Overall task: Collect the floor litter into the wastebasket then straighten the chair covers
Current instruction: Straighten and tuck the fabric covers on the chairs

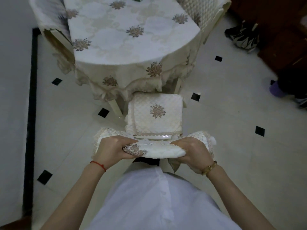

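A cream chair back cover (159,149) with lace trim and a brown flower motif lies bunched over the top of the chair back, right in front of me. My left hand (111,149) grips its left end and my right hand (191,151) grips its right end. Beyond it, the chair's quilted seat cover (156,113) with a flower in the middle lies flat on the seat, which is pushed toward the table. No litter or wastebasket is in view.
A round table with a flowered cream tablecloth (129,35) stands just behind the chair. Two more covered chairs (49,17) flank it at the far left and far right. Dark wooden furniture (282,39), a patterned bag (242,37) and a purple slipper (275,90) lie right.
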The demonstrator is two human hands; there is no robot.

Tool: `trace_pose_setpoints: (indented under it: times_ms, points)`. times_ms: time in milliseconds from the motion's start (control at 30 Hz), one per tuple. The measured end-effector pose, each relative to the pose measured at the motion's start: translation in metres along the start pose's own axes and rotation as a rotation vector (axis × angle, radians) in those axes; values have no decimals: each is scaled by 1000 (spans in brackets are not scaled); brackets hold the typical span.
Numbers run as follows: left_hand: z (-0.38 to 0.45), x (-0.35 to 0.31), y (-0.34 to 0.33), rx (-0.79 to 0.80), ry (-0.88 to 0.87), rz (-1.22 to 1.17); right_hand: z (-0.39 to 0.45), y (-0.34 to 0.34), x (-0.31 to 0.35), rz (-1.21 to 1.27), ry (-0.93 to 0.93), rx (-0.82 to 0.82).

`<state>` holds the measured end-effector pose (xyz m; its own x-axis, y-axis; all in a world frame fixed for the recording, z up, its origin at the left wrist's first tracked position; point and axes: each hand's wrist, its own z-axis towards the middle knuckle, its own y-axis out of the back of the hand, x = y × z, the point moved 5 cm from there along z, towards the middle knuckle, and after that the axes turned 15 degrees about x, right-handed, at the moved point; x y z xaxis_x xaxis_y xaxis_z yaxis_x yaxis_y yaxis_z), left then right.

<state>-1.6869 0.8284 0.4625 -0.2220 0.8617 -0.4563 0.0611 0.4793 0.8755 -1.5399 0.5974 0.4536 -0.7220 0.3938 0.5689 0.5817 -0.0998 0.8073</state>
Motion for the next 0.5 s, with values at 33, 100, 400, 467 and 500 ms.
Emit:
trace_pose_setpoints:
  times_ms: [33, 100, 400, 467, 500]
  points:
    - [9, -3, 2, -20, 11, -5, 7, 9, -6, 15, -3, 26]
    - [25, -8, 4, -39, 30, -13, 22, 25, -18, 18, -18, 51]
    - [96, -8, 24, -149, 118, -59, 108, 76, -75, -36, -86, 251]
    - [110, -5, 29, -161, 136, -65, 126, 85, -82, -17, -65, 226]
    - [117, -3, 31, -166, 146, -65, 133, 90, -85, -8, -66, 238]
